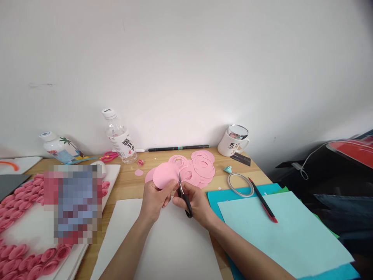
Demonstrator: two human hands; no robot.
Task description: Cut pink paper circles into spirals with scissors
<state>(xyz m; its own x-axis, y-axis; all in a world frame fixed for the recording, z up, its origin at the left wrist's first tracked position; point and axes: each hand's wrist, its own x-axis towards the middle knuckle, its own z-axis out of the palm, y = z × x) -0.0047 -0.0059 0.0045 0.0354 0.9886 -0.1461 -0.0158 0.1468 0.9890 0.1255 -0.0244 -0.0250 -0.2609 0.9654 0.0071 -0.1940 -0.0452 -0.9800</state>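
Note:
My left hand point(154, 200) pinches a pink paper circle point(165, 175) by its lower edge and holds it up over the table. My right hand point(194, 202) grips a pair of black-handled scissors point(183, 193), whose blades point up and meet the circle's right edge. Behind the circle lies a pile of pink paper circles cut into spirals point(199, 167). Under both hands rests a white sheet point(163, 245).
Light blue and teal sheets point(279, 233) lie at right with a red-and-black pen point(264, 201) and a tape ring point(240, 184). Two bottles point(121, 136), pink scissors point(109, 156), a black pen point(177, 148) and a white mug point(235, 142) line the wall. Left: a board of pink paper roses point(20, 202).

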